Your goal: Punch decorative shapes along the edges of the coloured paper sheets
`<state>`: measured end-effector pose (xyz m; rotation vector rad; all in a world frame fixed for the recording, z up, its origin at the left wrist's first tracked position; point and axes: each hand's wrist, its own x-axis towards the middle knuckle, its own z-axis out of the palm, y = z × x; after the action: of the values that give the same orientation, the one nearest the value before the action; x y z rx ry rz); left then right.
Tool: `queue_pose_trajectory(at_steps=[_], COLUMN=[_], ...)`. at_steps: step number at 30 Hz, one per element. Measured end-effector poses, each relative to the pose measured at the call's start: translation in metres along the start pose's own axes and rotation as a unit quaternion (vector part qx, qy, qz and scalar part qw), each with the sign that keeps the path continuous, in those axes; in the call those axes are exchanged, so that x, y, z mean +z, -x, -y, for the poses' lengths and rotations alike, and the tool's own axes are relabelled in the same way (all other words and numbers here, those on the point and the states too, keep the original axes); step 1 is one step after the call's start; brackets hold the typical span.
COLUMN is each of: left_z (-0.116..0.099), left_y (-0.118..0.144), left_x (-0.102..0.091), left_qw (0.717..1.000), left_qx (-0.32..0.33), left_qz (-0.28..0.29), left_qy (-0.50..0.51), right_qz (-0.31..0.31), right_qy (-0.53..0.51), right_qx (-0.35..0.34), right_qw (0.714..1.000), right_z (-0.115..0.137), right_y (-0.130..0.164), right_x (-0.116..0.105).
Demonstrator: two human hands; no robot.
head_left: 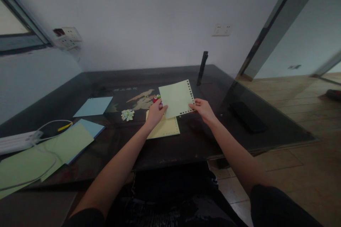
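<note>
Head view. Both hands hold a pale green sheet (176,98) lifted above a dark counter (186,142). The left hand (155,112) pinches the sheet's lower left corner, fingers closed on the paper; a small punch (156,98) with red and green parts shows just beside this hand, at the sheet's left edge, and whether the hand also grips it cannot be told. The right hand (203,108) pinches the lower right corner, fingers closed on the paper.

State of the work, as a judgement: a row of small shaped holes runs down the right edge of the green sheet and along its bottom edge near the right hand; the top and left edges appear unpunched, so the border looks partly done. A yellow sheet (163,127) lies flat on the counter under the hands, with a dotted row along its right edge. A little heap of paper cut-outs (127,114) lies to the left of it.

Surroundings: a blue sheet (93,106) lies farther left; a stack of green and blue sheets (66,142) sits at the near left corner with a white cable (50,127) across it. A dark upright object (202,68) stands behind the sheet, and a flat black object (247,117) lies to the right. Nothing crowds the hands.
</note>
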<state>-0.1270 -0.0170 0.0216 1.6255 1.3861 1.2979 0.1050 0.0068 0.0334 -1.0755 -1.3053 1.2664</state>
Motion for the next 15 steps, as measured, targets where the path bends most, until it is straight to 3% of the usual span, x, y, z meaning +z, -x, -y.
queue_pose_trajectory(at_steps=[9, 11, 15], left_z=[-0.011, -0.018, -0.043], left_y=[0.004, 0.006, 0.015], left_x=[0.006, 0.006, 0.001], left_qw=[0.998, 0.999, 0.986], left_qx=[0.003, 0.022, 0.127], left_qz=[0.048, 0.027, -0.083], left_qy=[0.033, 0.030, -0.061], right_qz=[-0.062, -0.065, -0.108], right_qy=[0.028, 0.030, 0.046], right_qx=[-0.063, -0.061, -0.081], right_qw=[0.996, 0.996, 0.990], right_z=[0.004, 0.009, 0.029], right_y=[-0.001, -0.001, 0.006], right_x=[-0.004, -0.008, -0.032])
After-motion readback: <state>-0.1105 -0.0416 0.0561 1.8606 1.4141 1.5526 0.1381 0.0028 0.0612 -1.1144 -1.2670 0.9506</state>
